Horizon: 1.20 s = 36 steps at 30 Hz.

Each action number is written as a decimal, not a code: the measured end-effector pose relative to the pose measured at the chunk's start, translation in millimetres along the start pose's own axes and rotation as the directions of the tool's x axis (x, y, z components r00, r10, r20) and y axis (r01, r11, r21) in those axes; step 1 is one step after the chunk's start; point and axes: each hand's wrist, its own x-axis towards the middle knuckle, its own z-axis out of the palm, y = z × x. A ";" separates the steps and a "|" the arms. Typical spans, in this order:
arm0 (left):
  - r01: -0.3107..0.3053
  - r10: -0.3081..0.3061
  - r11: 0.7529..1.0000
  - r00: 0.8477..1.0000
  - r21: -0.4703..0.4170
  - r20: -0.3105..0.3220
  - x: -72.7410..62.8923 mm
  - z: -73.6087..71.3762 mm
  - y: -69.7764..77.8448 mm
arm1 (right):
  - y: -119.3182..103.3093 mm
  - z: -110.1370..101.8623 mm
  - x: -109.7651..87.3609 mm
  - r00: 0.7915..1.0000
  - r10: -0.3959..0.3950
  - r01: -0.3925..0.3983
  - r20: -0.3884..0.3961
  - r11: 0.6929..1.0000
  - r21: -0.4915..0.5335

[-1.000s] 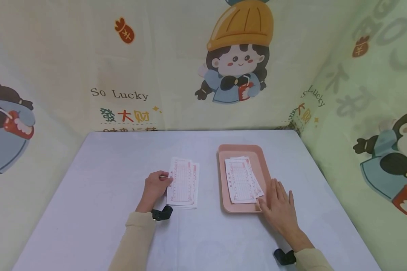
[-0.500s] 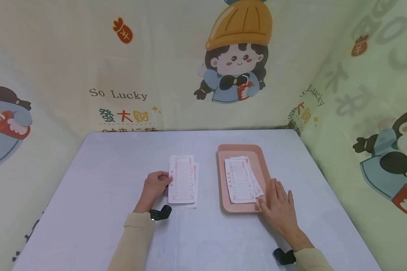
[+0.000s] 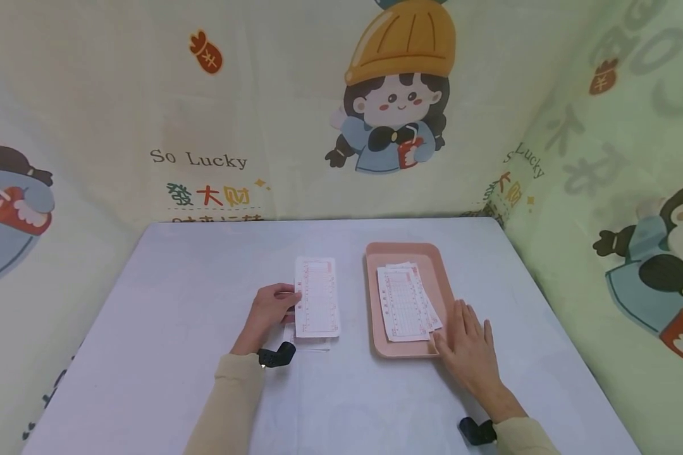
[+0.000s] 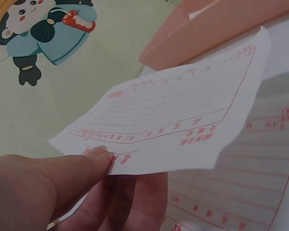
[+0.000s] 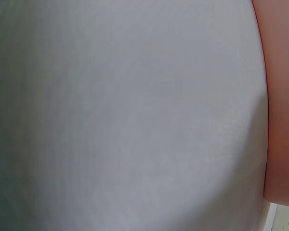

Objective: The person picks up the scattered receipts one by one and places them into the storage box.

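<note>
My left hand [image 3: 270,309] pinches the left edge of a white printed form [image 3: 317,297] with red ruled lines, thumb on top and fingers beneath. In the left wrist view this form [image 4: 168,110] is lifted and slightly bent, tilted over another form [image 4: 250,192] below it. The lower forms [image 3: 313,345] peek out on the table under its near end. My right hand [image 3: 469,347] lies with straight fingers along the right rim of a pink tray [image 3: 441,272]. Inside the tray is a small fanned pile of similar forms [image 3: 404,303].
A white-covered table [image 3: 188,265] carries everything. Cloth walls with cartoon prints [image 3: 398,114] rise behind and beside it. In the right wrist view the tray's side wall [image 5: 284,120] stands at the right, over the white tabletop [image 5: 149,120].
My left hand has raised the top form off the others and shifted it to the right, uncovering the forms below. My right hand and the tray have stayed in place.
</note>
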 end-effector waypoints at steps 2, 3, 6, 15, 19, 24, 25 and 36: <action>-0.002 0.002 1.000 1.000 -0.017 0.018 -1.0 1.0 2.2 | 0.1 0.6 0.1 1.000 -0.001 0.001 -0.003 1.000 0.000; -0.002 0.002 0.999 1.000 -0.032 0.030 -1.4 1.5 3.2 | 0.1 0.9 0.1 1.000 -0.002 0.002 -0.004 1.000 0.000; 0.004 0.000 0.998 0.998 -0.065 0.064 -2.5 3.0 6.1 | 0.2 1.6 -0.4 1.000 0.000 0.000 -0.002 1.000 -0.002; 0.007 0.011 0.989 0.992 -0.147 0.124 -2.7 9.0 14.7 | -0.2 1.2 -1.2 1.000 0.000 0.000 -0.011 1.000 0.004; -0.004 0.027 0.988 0.989 -0.154 0.147 -3.0 12.4 19.1 | -1.0 -0.1 -1.0 1.000 0.001 -0.001 -0.012 1.000 0.005; -0.011 0.041 0.985 0.984 -0.171 0.172 -3.6 16.6 23.1 | -1.3 -0.7 -0.4 1.000 0.002 -0.002 -0.012 1.000 0.003; -0.011 0.042 0.984 0.984 -0.176 0.175 -3.5 17.1 23.8 | -1.3 -0.8 -0.4 1.000 0.003 -0.003 -0.011 1.000 0.001; -0.043 0.089 0.977 0.972 -0.208 0.216 -6.8 28.8 35.8 | -1.3 -2.0 -0.3 1.000 0.007 -0.007 0.000 1.000 -0.004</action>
